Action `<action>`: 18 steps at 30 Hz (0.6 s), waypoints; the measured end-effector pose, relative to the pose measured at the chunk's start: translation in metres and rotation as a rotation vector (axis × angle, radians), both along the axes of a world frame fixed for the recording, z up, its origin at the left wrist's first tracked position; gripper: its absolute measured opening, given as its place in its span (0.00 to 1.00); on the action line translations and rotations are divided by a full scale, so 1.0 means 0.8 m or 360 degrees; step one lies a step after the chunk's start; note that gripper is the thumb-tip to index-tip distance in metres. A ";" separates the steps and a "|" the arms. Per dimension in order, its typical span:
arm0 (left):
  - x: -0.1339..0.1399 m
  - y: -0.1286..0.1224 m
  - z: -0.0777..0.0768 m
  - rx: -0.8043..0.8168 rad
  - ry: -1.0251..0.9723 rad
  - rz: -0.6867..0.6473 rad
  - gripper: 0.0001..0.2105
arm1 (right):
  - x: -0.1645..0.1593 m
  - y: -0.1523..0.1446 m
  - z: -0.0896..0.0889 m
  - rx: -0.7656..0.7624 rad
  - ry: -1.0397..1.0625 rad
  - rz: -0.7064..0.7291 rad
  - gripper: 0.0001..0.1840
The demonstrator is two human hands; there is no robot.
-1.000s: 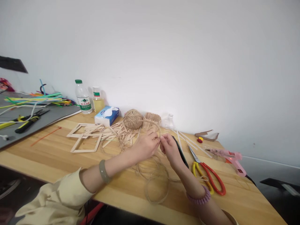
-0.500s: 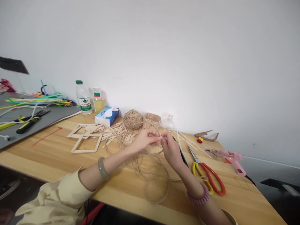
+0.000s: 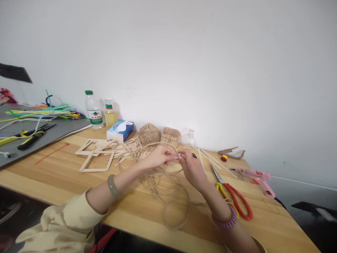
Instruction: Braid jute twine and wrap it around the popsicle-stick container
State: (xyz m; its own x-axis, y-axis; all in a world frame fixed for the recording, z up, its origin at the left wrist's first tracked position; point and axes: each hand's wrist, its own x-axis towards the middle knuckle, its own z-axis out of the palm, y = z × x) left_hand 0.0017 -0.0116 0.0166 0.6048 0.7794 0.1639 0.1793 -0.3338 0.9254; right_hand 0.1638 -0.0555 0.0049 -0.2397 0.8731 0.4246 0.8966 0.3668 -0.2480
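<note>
The arch of twine (image 3: 163, 143) at mid-frame has dropped — a second ago it crossed the wooden basket (image 3: 171, 133) near its top, now it sweeps lower over the front. The left hand (image 3: 159, 156) has slid slightly leftward, fingers straighter. The right hand (image 3: 191, 168) and its forearm now hide most of a dark object (image 3: 194, 155) right of centre — and more of the scissors' (image 3: 244, 205) yellow handle.

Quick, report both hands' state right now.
Left hand: closed, fingertips pinching the twine.
Right hand: closed, thumb and fingers pinching the twine right beside the left hand's fingertips.
</note>
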 end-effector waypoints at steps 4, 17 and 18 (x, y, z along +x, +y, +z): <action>0.000 0.006 -0.005 -0.0020 -0.0031 0.0118 0.14 | 0.014 0.003 0.003 0.0185 -0.0240 -0.0124 0.14; 0.004 0.000 -0.006 -0.0377 -0.0653 0.0264 0.12 | -0.020 -0.020 -0.010 0.0637 -0.0637 0.0288 0.11; 0.005 -0.001 -0.006 -0.0422 -0.0664 0.0245 0.12 | -0.021 -0.019 -0.011 0.0596 -0.0601 0.0331 0.11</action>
State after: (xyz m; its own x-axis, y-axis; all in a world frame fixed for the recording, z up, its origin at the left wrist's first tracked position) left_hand 0.0056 -0.0127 0.0121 0.4050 0.9017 0.1513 -0.1947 -0.0766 0.9779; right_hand 0.1474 -0.0711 -0.0035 -0.5857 0.5978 0.5474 0.7974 0.5461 0.2568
